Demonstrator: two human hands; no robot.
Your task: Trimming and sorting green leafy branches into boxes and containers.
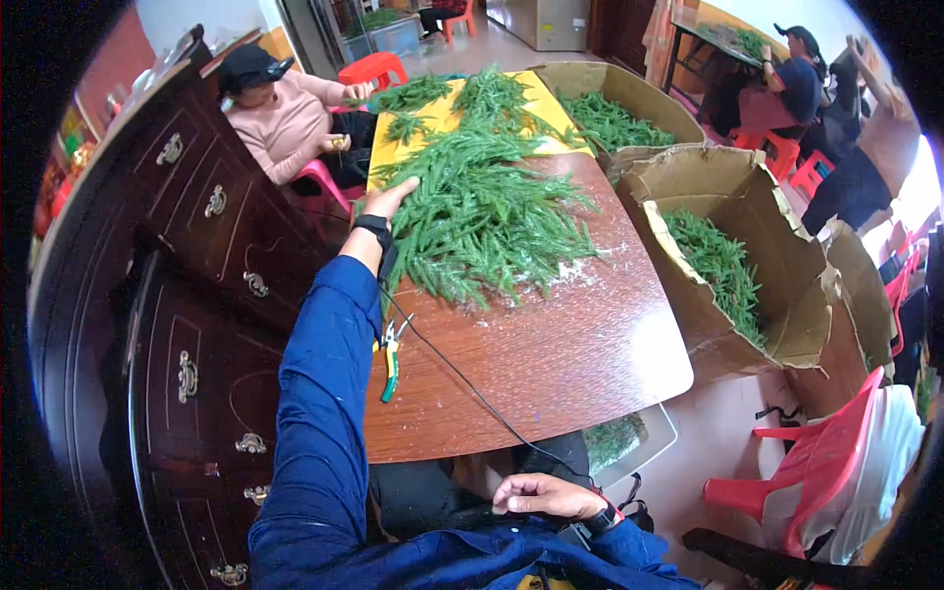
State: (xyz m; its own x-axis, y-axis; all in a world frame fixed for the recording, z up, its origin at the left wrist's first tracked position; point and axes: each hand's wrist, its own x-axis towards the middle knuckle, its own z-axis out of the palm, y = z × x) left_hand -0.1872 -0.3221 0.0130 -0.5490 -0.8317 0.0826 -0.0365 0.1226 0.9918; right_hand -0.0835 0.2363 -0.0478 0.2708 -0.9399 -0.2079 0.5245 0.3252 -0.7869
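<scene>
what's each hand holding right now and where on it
Nothing clearly held. The left hand touches the edge of the green sprig pile; the right hand rests near the lap.

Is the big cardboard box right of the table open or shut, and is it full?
Open. The cardboard box has its torn flaps standing apart, and green sprigs cover only its lower part, so it is partly filled.

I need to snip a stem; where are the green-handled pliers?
The green-handled pliers lie on the brown wooden table near its left edge, beside the blue sleeve.

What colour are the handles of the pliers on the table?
The pliers have green and yellow handles, seen best in the head view, lying beside the left arm's blue sleeve.
</scene>
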